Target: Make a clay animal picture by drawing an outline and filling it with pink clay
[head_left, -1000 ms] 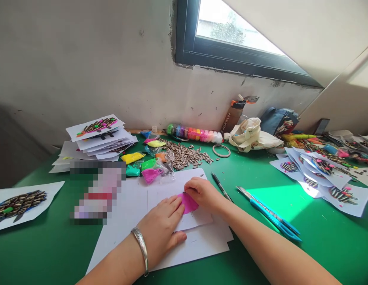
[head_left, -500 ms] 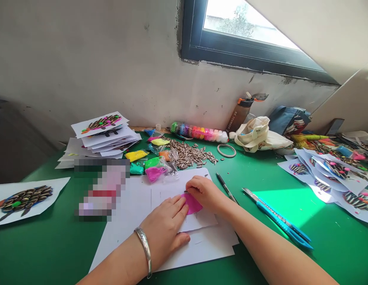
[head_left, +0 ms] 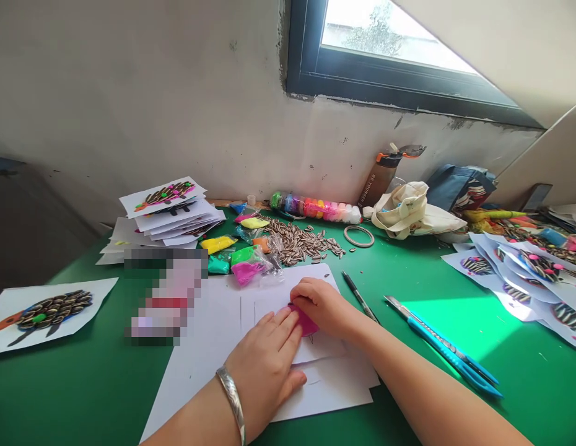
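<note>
My left hand, with a silver bangle at its wrist, lies flat and open on a small white sheet. Its fingertips meet the left edge of a flat magenta clay patch. Drawn pencil strokes show just below the patch. From the right, my right hand bends over the patch's upper edge, fingers pinched and pointing down. Whatever sits between those fingertips is hidden. Under the small sheet lies larger white paper, with a single sunflower seed near its top corner.
Beyond the paper are bagged clay and a sunflower seed pile. A pen and a blue utility knife lie at right. Seed pictures are stacked at left, others at right. A bottle stands behind.
My right hand has shifted slightly, its fingertips now covering more of the magenta patch's upper edge. My left hand stays flat on the sheet. The whole view has moved a little.
</note>
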Motion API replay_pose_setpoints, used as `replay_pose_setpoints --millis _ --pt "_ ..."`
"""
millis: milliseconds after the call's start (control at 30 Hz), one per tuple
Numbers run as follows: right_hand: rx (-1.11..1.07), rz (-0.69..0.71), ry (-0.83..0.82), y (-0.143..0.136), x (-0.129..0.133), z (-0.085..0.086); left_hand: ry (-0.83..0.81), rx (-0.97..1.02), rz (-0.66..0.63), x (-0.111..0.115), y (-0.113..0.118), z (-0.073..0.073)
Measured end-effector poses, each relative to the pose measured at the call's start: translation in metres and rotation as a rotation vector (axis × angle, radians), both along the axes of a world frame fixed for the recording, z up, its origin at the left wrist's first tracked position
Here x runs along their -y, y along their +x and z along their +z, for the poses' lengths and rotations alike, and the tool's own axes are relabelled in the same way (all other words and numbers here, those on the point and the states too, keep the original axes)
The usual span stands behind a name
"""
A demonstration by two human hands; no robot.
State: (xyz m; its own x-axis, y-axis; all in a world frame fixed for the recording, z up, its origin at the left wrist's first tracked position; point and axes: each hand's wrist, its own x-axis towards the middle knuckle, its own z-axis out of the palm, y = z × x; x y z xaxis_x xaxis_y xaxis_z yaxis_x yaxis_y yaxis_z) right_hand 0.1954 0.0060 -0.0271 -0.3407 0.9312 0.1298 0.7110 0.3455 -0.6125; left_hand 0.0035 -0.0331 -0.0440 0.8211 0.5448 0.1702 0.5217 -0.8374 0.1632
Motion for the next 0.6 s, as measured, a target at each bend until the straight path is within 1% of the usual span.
replay_pose_setpoints --millis 100,200,267,367,467,533,600 --pt "0.022 0.009 0.003 0.0 -0.002 0.0 -0.023 -0.004 0.009 0.003 0.002 0.001" --pt "0.046 0.053 0.002 0.0 -0.003 0.0 -0.069 -0.012 0.019 0.003 0.002 0.005" --pt "0.038 0.057 -0.008 0.001 -0.004 0.001 -0.094 -0.026 0.008 0.002 0.002 0.008" --pt "0.032 0.045 -0.007 0.002 -0.005 0.001 -0.085 -0.025 0.006 0.002 0.002 0.009" --pt "0.069 0.074 0.003 0.001 -0.006 -0.001 -0.074 -0.018 0.01 0.002 0.002 0.007" --pt "0.079 0.089 -0.006 0.001 -0.007 -0.003 -0.085 -0.021 0.001 0.002 0.002 0.008" --pt "0.054 0.07 -0.013 0.0 -0.007 -0.004 -0.1 -0.03 -0.01 0.002 0.002 0.013"
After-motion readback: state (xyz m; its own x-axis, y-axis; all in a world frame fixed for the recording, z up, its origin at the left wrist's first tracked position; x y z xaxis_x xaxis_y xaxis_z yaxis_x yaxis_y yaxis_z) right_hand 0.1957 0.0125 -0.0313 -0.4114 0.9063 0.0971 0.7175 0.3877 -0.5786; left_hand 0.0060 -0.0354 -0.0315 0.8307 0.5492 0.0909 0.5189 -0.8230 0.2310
